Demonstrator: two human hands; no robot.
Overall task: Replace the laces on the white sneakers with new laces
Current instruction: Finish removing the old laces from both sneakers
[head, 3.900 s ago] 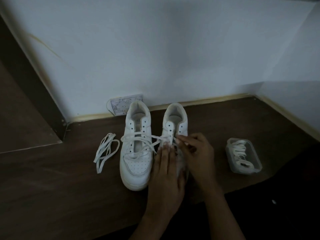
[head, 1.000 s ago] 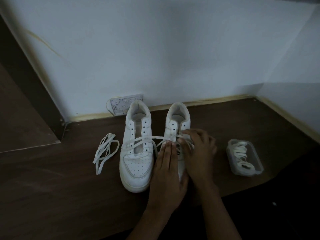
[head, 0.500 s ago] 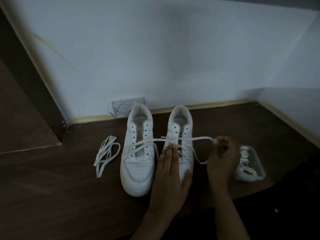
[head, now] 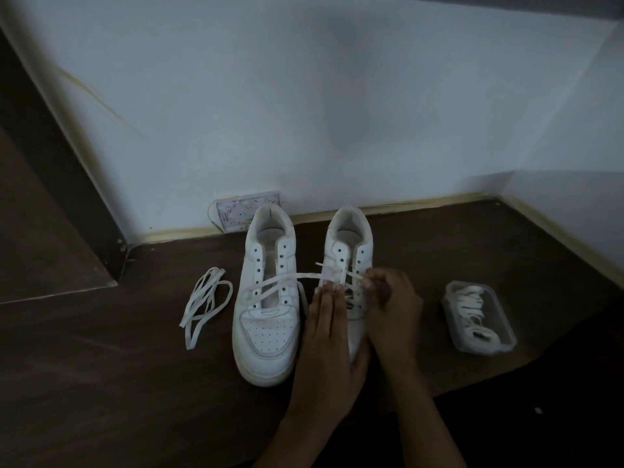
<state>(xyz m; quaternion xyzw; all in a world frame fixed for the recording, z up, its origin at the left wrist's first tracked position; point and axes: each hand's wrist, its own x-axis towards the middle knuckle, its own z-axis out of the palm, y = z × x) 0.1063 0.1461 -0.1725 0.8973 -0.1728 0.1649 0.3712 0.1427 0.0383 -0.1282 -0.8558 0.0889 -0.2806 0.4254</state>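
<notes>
A: Where are the sneakers?

B: Side by side on the dark wooden worktop (head: 101, 383), heels toward the white wall (head: 304, 96), toes toward the person. The left sneaker (head: 268, 319) stands free. The right sneaker (head: 351, 258) is partly under the hands.

A: What is the left hand doing?

B: The left hand (head: 329, 336) lies flat along the front of the right sneaker with its fingers straight, pressing down on it. It grips nothing.

A: And the right hand?

B: The right hand (head: 393, 305) sits just beside the right sneaker's eyelets, its fingers curled and pinching a white lace (head: 280, 282) at that shoe's lower eyelets. That lace also trails across the middle of the left sneaker. In the dim light I cannot tell which eyelet it passes through.

A: Anything else lying around?

B: A loose lace (head: 206, 305) lies in a tangle on the worktop to the left of the left sneaker, apart from it. To the right of the hands stands a clear plastic box (head: 506, 346) with coiled white laces (head: 472, 309) inside. Behind the left sneaker's heel, a small patterned card (head: 236, 211) leans against the wall.
</notes>
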